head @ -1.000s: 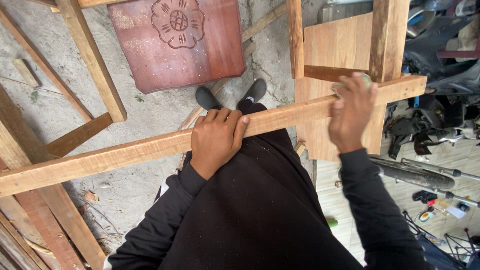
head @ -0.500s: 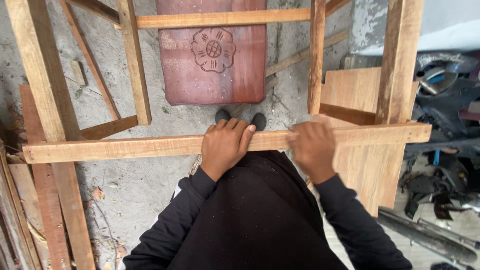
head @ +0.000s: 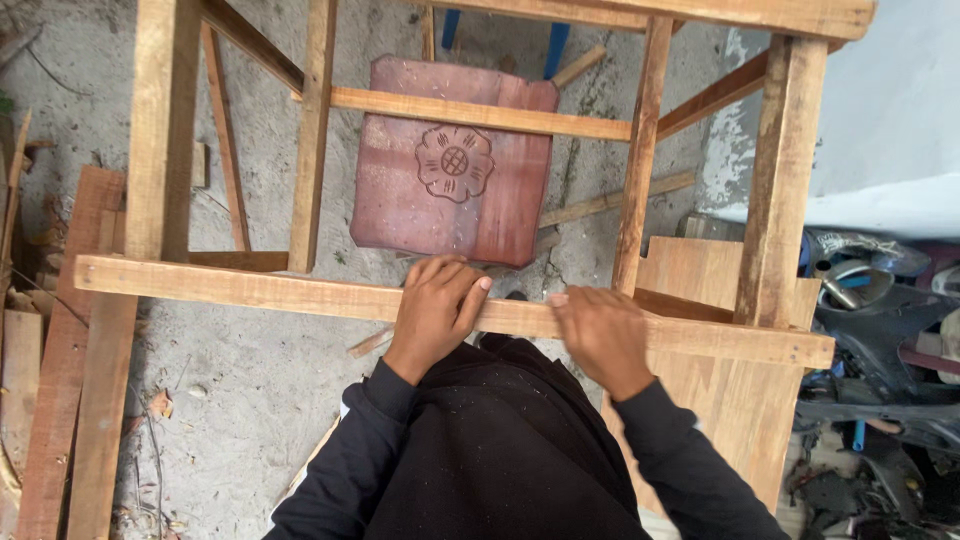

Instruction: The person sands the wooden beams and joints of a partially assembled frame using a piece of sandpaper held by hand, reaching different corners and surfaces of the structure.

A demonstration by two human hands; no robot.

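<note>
Rail: we have a long, pale wooden rail (head: 250, 290) lying crosswise in front of us, resting on the uprights of an open wooden frame (head: 780, 180) — it runs from the left post to the right one.
Left hand: our left hand (head: 437, 305) is curled over the rail near its middle, fingers draped across the top face and closed on the wood.
Right hand: our right hand (head: 598, 330) lies on the same rail just beside the left, fingers flat and pressing down; we cannot tell whether the thumb wraps underneath.
Handling: we judge the rail stiff and fairly light for its length — rough-sawn, so not slippery, though splinters look likely.
Where to hold: near the middle it balances; a wider spread of hands would steady the long ends better.
Below: a reddish carved panel (head: 450, 180) lies on the concrete floor (head: 230, 400) inside the frame.
Left side: loose planks (head: 70, 400) lean at the edge.
</note>
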